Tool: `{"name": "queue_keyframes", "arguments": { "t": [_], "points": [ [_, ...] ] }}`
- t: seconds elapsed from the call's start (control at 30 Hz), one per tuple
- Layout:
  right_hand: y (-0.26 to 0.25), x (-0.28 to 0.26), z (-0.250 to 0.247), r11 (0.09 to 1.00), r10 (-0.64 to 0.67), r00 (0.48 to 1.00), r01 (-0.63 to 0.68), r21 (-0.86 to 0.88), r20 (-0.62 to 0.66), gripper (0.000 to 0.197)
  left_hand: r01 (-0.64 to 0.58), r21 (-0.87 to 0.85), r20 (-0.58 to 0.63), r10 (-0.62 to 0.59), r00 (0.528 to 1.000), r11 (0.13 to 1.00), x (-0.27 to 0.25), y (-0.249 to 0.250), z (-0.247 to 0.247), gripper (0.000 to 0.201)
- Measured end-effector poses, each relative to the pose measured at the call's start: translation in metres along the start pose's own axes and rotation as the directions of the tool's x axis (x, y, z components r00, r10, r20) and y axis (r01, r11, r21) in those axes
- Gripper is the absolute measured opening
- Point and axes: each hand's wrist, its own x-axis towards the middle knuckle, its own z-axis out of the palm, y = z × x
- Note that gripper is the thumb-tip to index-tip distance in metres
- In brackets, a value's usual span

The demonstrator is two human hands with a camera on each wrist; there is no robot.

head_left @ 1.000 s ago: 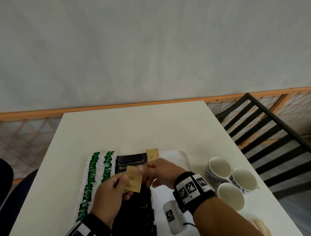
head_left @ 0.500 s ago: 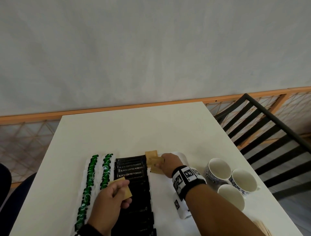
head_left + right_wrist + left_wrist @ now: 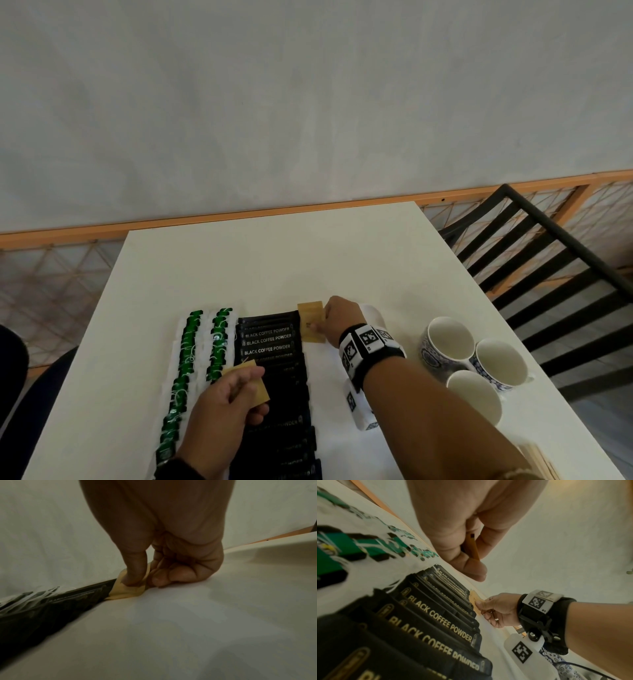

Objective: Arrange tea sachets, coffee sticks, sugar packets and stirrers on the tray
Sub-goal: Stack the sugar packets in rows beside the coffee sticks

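White tabletop: right hand pinches a tan paper sugar packet onto the white tray, beside black coffee sticks, starting a column; left hand grips spare packets, probably next.

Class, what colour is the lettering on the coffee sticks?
Gold on black coffee sticks; left wrist view.

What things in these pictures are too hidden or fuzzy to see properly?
- Stirrers: head view, cut off by the bottom edge, behind the right forearm.
- Green tea sachets: left wrist view, smeared; print unreadable.
- Packet in the left hand: head view, fingers cover most; label unseen.
- Packet under the right hand: right wrist view, dark; print too small.
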Motion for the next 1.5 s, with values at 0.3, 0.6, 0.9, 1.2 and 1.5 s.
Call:
{"name": "queue_keyframes", "arguments": {
  "t": [0.3, 0.6, 0.9, 1.2, 1.5],
  "points": [
    [0.003, -0.028, -0.011, 0.997, -0.079, 0.990, 0.081, 0.010, -0.116, 0.031, 0.000, -0.002, 0.013, 0.000, 1.000, 1.000, 0.001, -0.001, -0.001, 0.028],
    [0.003, -0.024, 0.000, 0.984, -0.049, 0.987, 0.073, 0.160, -0.151, 0.026, -0.038, -0.078, 0.062, 0.043, 0.997, 0.996, 0.003, -0.003, 0.000, 0.035],
    [-0.003, -0.064, 0.012, 0.809, -0.469, 0.839, 0.281, 0.516, 0.278, 0.029, -0.099, -0.187, 0.067, 0.113, 0.991, 0.977, -0.003, 0.013, 0.023, 0.034],
    [0.031, -0.023, 0.007, 0.951, -0.133, 0.989, 0.144, 0.274, -0.058, 0.039, -0.064, -0.129, 0.061, 0.072, 0.996, 0.990, -0.007, 0.003, 0.013, 0.049],
    [0.022, -0.003, 0.020, 0.996, -0.031, 0.998, 0.035, 0.076, -0.051, 0.043, -0.074, -0.101, 0.049, 0.080, 0.996, 0.992, -0.009, 0.002, 0.009, 0.044]
  ]
}}
